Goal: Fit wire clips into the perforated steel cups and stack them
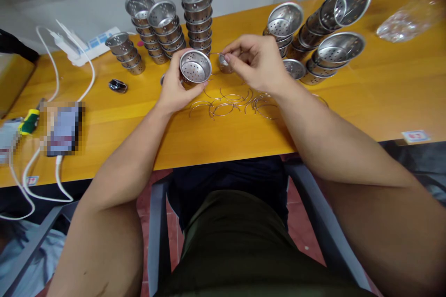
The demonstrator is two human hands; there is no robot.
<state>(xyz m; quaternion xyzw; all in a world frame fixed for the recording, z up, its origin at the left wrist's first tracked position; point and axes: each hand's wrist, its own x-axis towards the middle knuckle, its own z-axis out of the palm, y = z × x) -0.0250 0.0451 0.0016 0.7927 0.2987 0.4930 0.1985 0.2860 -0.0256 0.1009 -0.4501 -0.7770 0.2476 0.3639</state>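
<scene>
My left hand (176, 84) is wrapped round a perforated steel cup (195, 67), its open mouth facing up toward me. Just right of the cup, my right hand (256, 60) is closed, thumb and forefinger pinching what looks like a thin metal wire (216, 53) near the cup's rim. A small metal cup (225, 65) stands beyond the right fingertips, partly hidden by them. Below both hands, several curved wire pieces (226, 104) lie loose on the wooden table (216, 141).
Stacked perforated cups (197, 14) stand at the back left, with leaning stacks (334, 14) at the back right. To the left are a power strip (94, 46), a small black object (117, 86), a blurred phone (65, 130) and white cables. A clear plastic bag (404, 23) lies far right.
</scene>
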